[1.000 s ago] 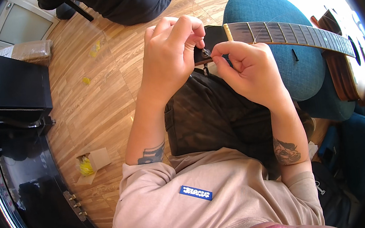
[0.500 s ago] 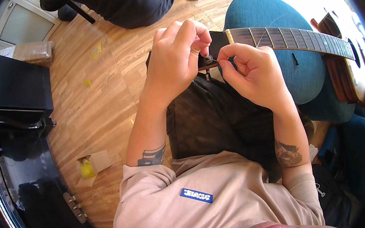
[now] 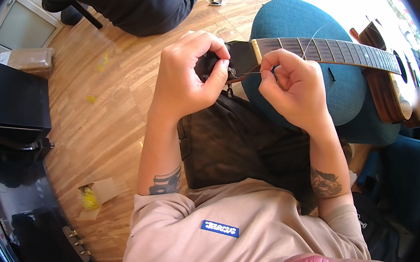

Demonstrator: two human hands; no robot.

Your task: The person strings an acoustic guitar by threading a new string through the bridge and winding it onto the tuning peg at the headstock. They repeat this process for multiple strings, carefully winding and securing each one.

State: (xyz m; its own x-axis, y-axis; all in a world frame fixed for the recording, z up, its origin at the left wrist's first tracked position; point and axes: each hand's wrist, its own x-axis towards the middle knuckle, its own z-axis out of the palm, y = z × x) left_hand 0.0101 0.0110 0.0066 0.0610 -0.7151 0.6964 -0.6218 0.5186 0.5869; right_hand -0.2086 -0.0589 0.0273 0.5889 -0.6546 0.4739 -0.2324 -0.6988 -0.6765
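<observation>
An acoustic guitar lies with its neck (image 3: pixel 336 52) across a teal chair seat (image 3: pixel 280 20) and its dark headstock (image 3: pixel 241 57) toward my lap. My right hand (image 3: pixel 294 87) is closed in a pinch on a thin guitar string (image 3: pixel 251 72), just below the pale nut (image 3: pixel 256 52). From there the string runs left to a metal tuning post (image 3: pixel 232 72); a loose length curves up over the frets. Beside that post my left hand (image 3: pixel 182 78) has thumb and forefinger pinched together. What lies between those fingertips is too small to make out.
A small black pin (image 3: pixel 332 73) lies on the chair seat. At left stands a glossy black piano (image 3: pixel 19 200). An opened small box with yellow contents (image 3: pixel 89 199) is on the wooden floor. Another person's dark-clothed leg (image 3: pixel 148 10) is at the top.
My left thumb and forefinger have come together beside the tuning post. The right hand has drawn away from the post, with a longer stretch of string showing. The whole view has shifted slightly.
</observation>
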